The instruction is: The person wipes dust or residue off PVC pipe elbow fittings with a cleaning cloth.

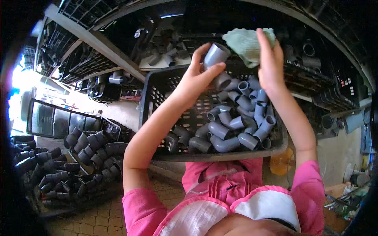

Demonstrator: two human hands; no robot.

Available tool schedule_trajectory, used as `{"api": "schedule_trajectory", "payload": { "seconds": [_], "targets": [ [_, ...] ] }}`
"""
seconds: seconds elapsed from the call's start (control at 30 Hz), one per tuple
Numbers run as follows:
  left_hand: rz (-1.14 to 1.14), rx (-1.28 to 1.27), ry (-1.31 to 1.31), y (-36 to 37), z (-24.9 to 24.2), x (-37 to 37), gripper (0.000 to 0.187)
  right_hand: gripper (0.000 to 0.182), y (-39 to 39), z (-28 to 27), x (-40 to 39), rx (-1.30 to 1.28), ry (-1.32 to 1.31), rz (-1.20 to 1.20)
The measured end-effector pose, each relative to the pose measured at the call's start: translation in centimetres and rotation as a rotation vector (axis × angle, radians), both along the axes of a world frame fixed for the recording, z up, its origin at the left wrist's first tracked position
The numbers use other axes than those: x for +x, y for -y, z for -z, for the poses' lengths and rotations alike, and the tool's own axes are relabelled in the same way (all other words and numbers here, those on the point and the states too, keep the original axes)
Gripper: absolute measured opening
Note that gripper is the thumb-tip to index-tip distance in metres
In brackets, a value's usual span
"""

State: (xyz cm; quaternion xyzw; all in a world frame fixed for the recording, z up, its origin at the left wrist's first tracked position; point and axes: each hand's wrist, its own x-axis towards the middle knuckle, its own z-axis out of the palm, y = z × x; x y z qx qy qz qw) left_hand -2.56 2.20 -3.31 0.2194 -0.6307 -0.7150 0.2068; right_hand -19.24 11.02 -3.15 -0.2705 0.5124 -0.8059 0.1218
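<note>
My left hand is closed around a grey plastic pipe elbow, held above the far side of a black perforated crate. To its right, my right hand grips a pale green cloth, its thumb pressed over the front of the fabric. Cloth and elbow are a short way apart. Below both hands, many loose grey pipe elbows lie in the crate, piled mostly toward its right and near sides. Some of the crate's slotted floor shows at the left.
A large heap of dark pipe fittings lies on the left. Black crates fill metal-framed shelving at the upper left, and another crate stands at the right. More fittings sit on a ledge behind my crate.
</note>
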Motion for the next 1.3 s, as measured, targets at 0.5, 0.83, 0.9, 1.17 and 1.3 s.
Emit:
{"api": "schedule_trajectory", "payload": {
  "seconds": [0.5,0.83,0.9,1.17,1.3],
  "targets": [
    [-0.058,-0.800,0.133,3.7,1.3,2.7,0.087,0.076,1.2,4.0,4.8,0.364,-1.239,-0.339],
    [0.108,-0.976,0.188,2.7,1.6,2.9,0.092,0.067,0.0,4.2,4.6,0.546,-1.177,-0.370],
    [0.103,-0.904,0.167,2.9,1.5,2.9,0.092,0.046,0.2,4.0,4.1,0.520,-1.151,-0.321],
    [-0.071,-0.751,0.082,3.7,2.5,2.5,0.093,0.018,0.4,2.5,1.1,0.563,-1.321,0.263],
    [-0.060,-0.720,0.094,3.6,2.4,2.4,0.092,0.016,0.1,2.0,2.1,0.626,-1.241,0.266]
  ]
}}
